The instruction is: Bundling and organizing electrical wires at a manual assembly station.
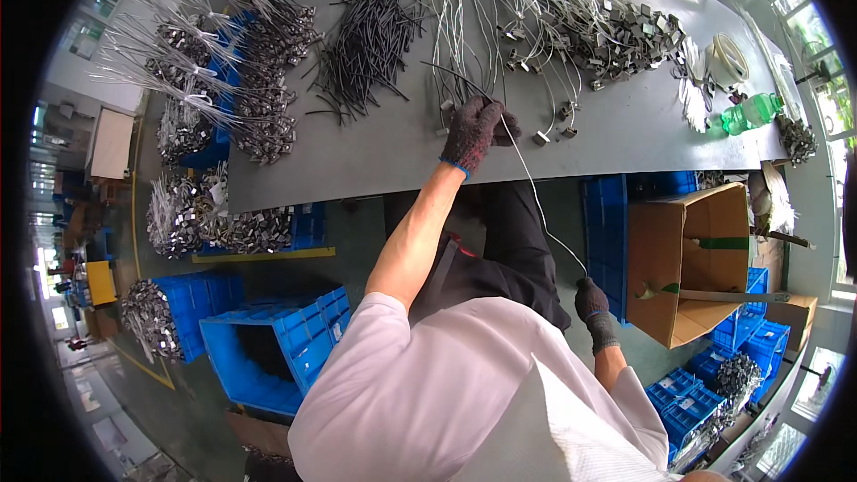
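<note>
My left hand (478,134), in a dark knitted glove, is closed over the front edge of the grey table. A thin white wire (539,198) runs from its fingers down to my right hand (596,314). That hand, gloved too, is low beside my right leg and closed on the wire's other end. Dark thin strands or tubes (453,74) stick out beyond my left fingers; whether they are held is hidden. Just past that hand lie light wires (460,22) with small metal pieces. A few metal connector pieces (543,137) on wires lie to its right.
A heap of short black tubes (370,45) and a pile of metal-ended wires (629,40) cover parts of the table (357,161). A green bottle (752,114) lies at right. Below are a cardboard box (656,268) and blue crates (295,339). Bundled wires (192,80) stand left.
</note>
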The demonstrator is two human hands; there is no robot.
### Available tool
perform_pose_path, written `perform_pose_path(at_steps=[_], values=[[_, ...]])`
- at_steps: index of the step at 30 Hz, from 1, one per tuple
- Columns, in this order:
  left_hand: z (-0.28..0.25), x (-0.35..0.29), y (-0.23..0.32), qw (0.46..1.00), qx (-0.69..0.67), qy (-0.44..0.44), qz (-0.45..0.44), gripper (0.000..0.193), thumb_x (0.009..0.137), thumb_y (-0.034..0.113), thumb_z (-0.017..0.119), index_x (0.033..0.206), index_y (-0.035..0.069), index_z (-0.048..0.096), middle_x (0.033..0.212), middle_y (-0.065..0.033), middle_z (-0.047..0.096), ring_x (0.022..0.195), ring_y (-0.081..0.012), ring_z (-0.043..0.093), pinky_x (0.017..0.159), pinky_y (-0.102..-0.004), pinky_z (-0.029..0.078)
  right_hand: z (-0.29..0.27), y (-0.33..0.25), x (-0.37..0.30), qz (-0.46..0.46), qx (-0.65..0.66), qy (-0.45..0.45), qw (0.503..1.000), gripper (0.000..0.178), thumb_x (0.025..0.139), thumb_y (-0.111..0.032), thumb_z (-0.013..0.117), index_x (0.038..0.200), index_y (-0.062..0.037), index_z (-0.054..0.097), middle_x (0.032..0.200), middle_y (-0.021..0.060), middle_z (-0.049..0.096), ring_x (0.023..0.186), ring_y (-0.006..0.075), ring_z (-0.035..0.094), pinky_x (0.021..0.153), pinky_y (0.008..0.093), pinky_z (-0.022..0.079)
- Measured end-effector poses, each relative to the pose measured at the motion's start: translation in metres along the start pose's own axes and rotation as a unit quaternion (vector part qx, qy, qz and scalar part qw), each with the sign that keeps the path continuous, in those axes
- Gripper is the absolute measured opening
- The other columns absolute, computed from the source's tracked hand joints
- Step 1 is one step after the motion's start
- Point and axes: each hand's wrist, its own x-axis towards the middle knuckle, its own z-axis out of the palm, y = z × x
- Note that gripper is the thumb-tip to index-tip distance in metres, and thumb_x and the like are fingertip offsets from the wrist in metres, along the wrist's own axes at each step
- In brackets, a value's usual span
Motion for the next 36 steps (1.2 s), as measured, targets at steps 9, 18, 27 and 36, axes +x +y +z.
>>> perform_pose_path(at_steps=[9,18,27,36], values=[[0.018,-0.031,-0.010,0.967,0.216,-0.124,-0.052,0.023,0.098,0.024,0.064,0.097,0.001,0.068,0.088,-0.0089,0.073,0.081,-0.0141,0.072,0.076,-0.0291,0.058,0.007,-0.001,0.005,-0.015,-0.014,-0.004,1.000,0.022,0.097,-0.021,0.050,0.110,-0.0118,0.066,0.094,0.0214,0.072,0.092,0.0432,0.069,0.074,0.0506,0.054],[0.049,-0.031,-0.021,0.996,0.056,-0.053,-0.047,0.028,0.100,0.027,0.067,0.100,-0.001,0.072,0.093,-0.0075,0.074,0.082,-0.0161,0.071,0.076,-0.0313,0.060,-0.023,-0.034,0.052,-0.161,0.121,-0.088,0.976,0.023,0.091,-0.013,0.062,0.111,-0.0022,0.070,0.102,0.0181,0.074,0.097,0.0323,0.071,0.083,0.0406,0.055],[0.032,-0.028,-0.002,0.996,0.027,-0.078,-0.019,0.027,0.102,0.027,0.062,0.106,0.001,0.070,0.097,-0.0090,0.074,0.085,-0.0181,0.073,0.079,-0.0324,0.061,-0.166,-0.190,0.048,-0.010,0.480,-0.157,0.863,0.022,0.089,-0.016,0.064,0.107,-0.0050,0.070,0.087,0.0131,0.071,0.075,0.0255,0.070,0.065,0.0325,0.053],[0.066,-0.054,-0.071,0.978,0.196,-0.066,0.031,0.029,0.097,0.025,0.069,0.107,-0.002,0.074,0.091,-0.0078,0.075,0.084,-0.0115,0.066,0.078,-0.0295,0.054,-0.129,-0.230,0.113,-0.156,0.493,0.064,0.854,0.027,0.097,-0.013,0.058,0.120,-0.0004,0.056,0.093,0.0113,0.069,0.071,0.0200,0.067,0.064,0.0295,0.053]])
